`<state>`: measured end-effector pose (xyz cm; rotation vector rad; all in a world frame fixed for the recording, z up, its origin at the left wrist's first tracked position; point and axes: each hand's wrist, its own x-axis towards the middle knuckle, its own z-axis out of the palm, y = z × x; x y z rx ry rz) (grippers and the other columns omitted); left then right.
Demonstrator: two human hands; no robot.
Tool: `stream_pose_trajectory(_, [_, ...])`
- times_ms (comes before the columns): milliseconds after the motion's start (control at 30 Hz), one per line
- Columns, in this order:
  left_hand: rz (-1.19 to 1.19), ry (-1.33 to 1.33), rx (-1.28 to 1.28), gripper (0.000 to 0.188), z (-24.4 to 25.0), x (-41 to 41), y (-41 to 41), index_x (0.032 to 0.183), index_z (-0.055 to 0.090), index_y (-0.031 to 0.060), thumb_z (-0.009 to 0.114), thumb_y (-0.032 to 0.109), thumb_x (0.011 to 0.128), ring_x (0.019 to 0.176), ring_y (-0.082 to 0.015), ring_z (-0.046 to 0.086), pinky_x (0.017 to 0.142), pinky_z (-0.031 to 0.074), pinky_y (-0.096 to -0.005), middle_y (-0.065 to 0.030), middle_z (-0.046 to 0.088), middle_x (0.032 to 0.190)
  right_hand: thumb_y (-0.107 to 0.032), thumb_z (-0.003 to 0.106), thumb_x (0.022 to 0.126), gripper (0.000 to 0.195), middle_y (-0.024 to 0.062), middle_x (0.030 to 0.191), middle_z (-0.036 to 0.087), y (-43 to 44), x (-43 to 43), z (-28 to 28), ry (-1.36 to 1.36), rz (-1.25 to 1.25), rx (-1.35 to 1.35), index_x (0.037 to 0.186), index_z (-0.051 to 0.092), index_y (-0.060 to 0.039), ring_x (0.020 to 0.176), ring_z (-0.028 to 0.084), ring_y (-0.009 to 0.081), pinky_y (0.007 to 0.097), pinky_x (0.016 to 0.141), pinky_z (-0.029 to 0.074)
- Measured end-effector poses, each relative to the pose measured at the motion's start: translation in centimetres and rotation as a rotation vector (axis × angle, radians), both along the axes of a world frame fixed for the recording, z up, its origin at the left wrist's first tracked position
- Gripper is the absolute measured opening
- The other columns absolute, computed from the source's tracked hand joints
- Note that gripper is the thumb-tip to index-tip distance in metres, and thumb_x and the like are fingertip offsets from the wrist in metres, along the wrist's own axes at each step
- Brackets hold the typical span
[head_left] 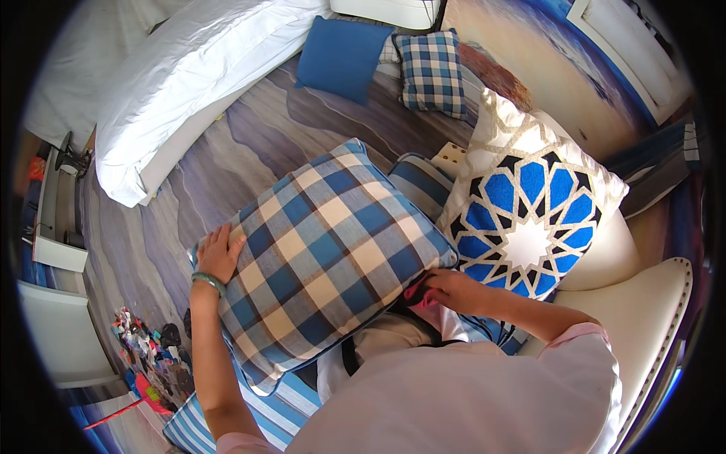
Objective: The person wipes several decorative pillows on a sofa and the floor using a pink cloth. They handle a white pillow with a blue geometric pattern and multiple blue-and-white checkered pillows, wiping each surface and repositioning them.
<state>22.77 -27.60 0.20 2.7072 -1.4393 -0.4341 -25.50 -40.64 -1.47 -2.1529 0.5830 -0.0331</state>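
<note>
A large plaid cushion (334, 249) in blue, grey and cream with dark piping lies tilted across my lap. My left hand (218, 252), with a green bangle at the wrist, holds its left edge, the thumb on the checked face. At the cushion's lower right edge, my right hand (454, 290) grips a piece of dark and pink cloth (420, 294). Part of that cloth is hidden under the cushion and my fingers. Just beyond my right hand, a white cushion (530, 227) with a blue and black star pattern leans on a cream chair.
A striped cushion (422, 184) sits behind the plaid one; blue-and-white striped fabric (283, 400) is by my left side. The cream studded chair back (635, 335) is at right. Farther off are a blue cushion (343, 59), a smaller plaid cushion (433, 74), a white-covered bed (198, 74) and piled small items (153, 349).
</note>
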Motion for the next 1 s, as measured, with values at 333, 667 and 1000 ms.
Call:
stream_pose_trajectory(333, [0.043, 0.088, 0.024, 0.072, -0.6, 1.5, -0.9, 0.125, 0.059, 0.001, 0.041, 0.065, 0.095, 0.117, -0.0431, 0.056, 0.101, 0.041, -0.0491, -0.0279, 0.06, 0.121, -0.005, 0.054, 0.09, 0.011, 0.0207, 0.1, 0.06, -7.0, 6.3, -2.0, -0.268, -0.318, -0.018, 0.097, 0.06, 0.002, 0.085, 0.06, 0.0418, 0.0433, 0.075, 0.049])
stream_pose_trajectory(667, [0.044, 0.139, 0.157, 0.07, 4.0, -4.3, 0.6, 0.113, 0.059, -0.004, 0.047, 0.062, 0.094, 0.1, -0.0483, 0.062, 0.089, 0.048, -0.0516, -0.0313, 0.067, 0.102, -0.013, 0.054, 0.091, 0.015, 0.0254, 0.097, 0.065, -11.8, 12.1, -6.3, -0.194, -0.624, -0.088, 0.097, 0.062, -0.0018, 0.093, 0.061, 0.0446, 0.0493, 0.079, 0.048])
stream_pose_trajectory(1000, [0.067, 0.233, 0.12, 0.068, 4.9, -4.5, 1.1, 0.104, 0.061, -0.004, 0.054, 0.062, 0.091, 0.098, -0.046, 0.063, 0.083, 0.05, -0.0505, -0.0287, 0.068, 0.099, -0.018, 0.053, 0.094, 0.02, 0.0258, 0.097, 0.065, -17.8, 20.9, -8.3, -0.281, -0.78, -0.159, 0.093, 0.064, -0.0016, 0.095, 0.061, 0.0455, 0.0508, 0.082, 0.048])
